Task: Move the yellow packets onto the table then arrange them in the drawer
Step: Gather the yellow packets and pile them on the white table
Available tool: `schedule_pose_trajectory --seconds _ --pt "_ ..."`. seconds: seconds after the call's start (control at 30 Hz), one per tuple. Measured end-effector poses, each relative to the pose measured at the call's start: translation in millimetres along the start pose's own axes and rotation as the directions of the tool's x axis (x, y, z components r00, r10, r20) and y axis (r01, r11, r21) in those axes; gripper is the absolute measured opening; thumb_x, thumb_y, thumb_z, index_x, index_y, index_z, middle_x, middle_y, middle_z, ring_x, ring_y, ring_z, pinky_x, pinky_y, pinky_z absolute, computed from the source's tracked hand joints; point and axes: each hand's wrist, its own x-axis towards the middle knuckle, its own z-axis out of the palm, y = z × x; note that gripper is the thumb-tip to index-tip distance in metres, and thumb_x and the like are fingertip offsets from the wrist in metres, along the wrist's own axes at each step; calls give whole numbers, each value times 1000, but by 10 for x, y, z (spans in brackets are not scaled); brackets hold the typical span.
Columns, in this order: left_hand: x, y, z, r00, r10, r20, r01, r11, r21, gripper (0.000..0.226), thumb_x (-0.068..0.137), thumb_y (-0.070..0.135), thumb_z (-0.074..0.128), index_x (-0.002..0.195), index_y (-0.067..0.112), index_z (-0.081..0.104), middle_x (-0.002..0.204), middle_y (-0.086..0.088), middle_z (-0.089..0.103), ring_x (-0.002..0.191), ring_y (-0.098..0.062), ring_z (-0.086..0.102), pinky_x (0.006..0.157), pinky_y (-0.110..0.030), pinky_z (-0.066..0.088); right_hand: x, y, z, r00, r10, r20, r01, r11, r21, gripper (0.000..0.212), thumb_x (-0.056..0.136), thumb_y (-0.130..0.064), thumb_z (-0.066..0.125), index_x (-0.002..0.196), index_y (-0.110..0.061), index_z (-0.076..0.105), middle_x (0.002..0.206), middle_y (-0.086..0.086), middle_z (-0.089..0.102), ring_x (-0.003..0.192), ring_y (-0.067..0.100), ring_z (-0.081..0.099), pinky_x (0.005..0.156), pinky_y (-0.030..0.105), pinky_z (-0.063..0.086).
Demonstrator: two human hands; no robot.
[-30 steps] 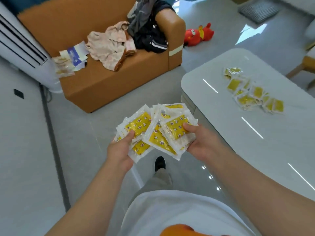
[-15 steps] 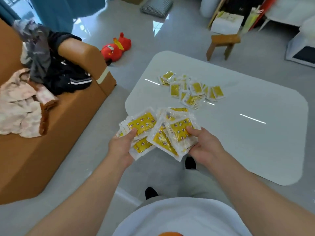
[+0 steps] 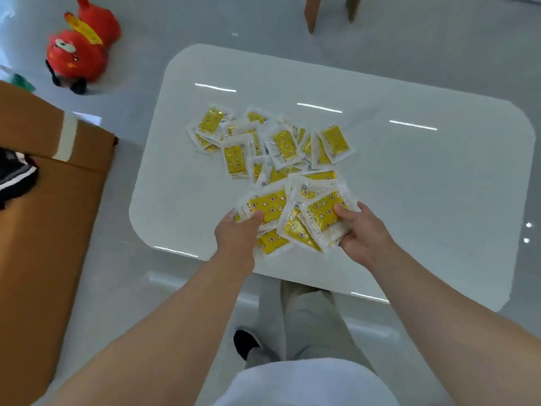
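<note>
Hands have carried the held packets [image 3: 268, 205] in over the table [image 3: 424, 186]. 0.5 s ago they were over the floor, short of the table's edge. View has also tipped down, so the table now fills centre frame.

Left hand [image 3: 237, 230], centre frame, grips the left side of the fanned bunch, thumb on top of a yellow packet, fingers under & out of sight. Right hand [image 3: 363, 232], just right of centre, grips the right side the same way, thumb pressed on the top packet. Bunch spreads btwn both hands above the table's near part. Can't tell if it touches the tabletop.

Loose pile [image 3: 234, 155] of more yellow packets lies on the table just above the bunch in frame. Their edges overlap in the view, contact unclear.

Red plush toy [image 3: 82, 48] on the floor [image 3: 175, 24], upper left. Orange sofa [image 3: 44, 215] along the left edge w/ a dark garment [image 3: 14, 177] on it. Wooden stool legs [image 3: 310, 13] at top, right of centre. Black shoe [image 3: 244, 342] lower centre, below the table's near edge.
</note>
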Motion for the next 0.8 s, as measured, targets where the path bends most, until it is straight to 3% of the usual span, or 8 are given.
schedule_pose_trajectory --seconds 0.1,0.23,0.37,0.47,0.53,0.67,0.73,0.8 --pt "418 106 682 1000 -11 23 10 997 75 54 86 9 80 134 20 58 92 4 68 78 -12 66 70 -31 56 625 -369 -36 998 -15 -58 13 1000 -27 93 89 5 70 160 -26 20 144 10 56 108 30 70 93 63 53" --pt "952 59 1381 998 -59 -4 58 973 222 75 85 20 82 150 19 45 129 -5 63 98 -18 58 84 -31 50 1412 -805 -175 993 -6 -120 -9 992 -125 85 90 8 68 157 -22 27 130 9 64 105 29 71 87 58 56" --pt "1395 -34 1935 994 -107 -23 109 935 337 68 88 23 79 147 14 47 112 -2 61 94 -19 54 83 -29 45 2042 -1165 -285 989 -45 -144 8 970 -244 85 88 7 71 156 -23 31 133 6 63 103 27 71 87 55 59" --pt "1607 -89 2216 985 -167 -36 167 897 409 57 87 31 78 136 11 56 90 1 60 78 -17 54 77 -31 47 2401 -1341 -340 989 -81 -126 30 933 -358 85 82 6 77 152 -23 38 132 7 66 99 28 74 87 57 59" --pt "1761 -187 2322 981 -188 -49 190 872 450 52 87 36 77 128 10 57 89 1 58 83 -21 56 78 -31 52 2585 -1401 -369 987 -107 -116 48 905 -423 76 82 4 78 145 -23 46 127 5 67 99 28 74 87 56 59" --pt "1851 -308 2371 974 -187 -127 226 824 520 56 83 49 75 127 20 55 111 0 60 107 -25 58 97 -38 52 2689 -1395 -306 962 -257 -97 134 750 -648 45 84 -4 79 112 -30 55 105 -6 66 97 21 70 87 44 60" --pt "1836 -354 2418 972 -177 -155 233 812 536 62 78 54 76 127 24 53 114 0 60 110 -29 58 100 -46 51 2695 -1344 -287 934 -341 -105 148 637 -757 52 85 -15 79 128 -26 52 105 -9 60 98 18 64 84 34 55" --pt "1802 -373 2432 964 -189 -187 261 807 529 59 80 57 74 123 23 50 114 -2 56 112 -32 56 99 -47 50 2732 -1280 -281 919 -380 -107 116 519 -847 67 84 -29 77 142 -25 43 126 1 52 109 22 58 93 36 52"
